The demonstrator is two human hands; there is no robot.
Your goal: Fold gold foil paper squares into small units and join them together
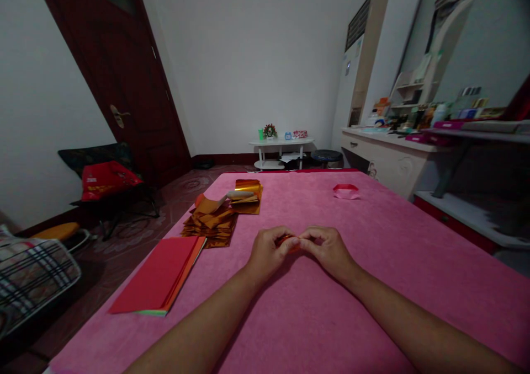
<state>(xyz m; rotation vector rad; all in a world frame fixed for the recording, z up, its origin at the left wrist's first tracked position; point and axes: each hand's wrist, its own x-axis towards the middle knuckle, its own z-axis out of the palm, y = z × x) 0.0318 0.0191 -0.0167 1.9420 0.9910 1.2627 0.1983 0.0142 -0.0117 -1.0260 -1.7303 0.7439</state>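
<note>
Over the middle of the pink-covered table, my left hand and my right hand meet at the fingertips. Both pinch a small piece of shiny orange-gold foil paper, mostly hidden behind the fingers. To the left of my hands lies a loose pile of gold foil paper. Behind it is a neater gold foil stack, with a pale, handle-like object across it. Nearer me at the left is a stack of coloured paper, red on top. A pink folded paper piece stands at the far right.
A chair with a red bag and a plaid-covered item are left of the table. Beyond its far edge stand a small white table and a dark stool. A cluttered dresser is at the right.
</note>
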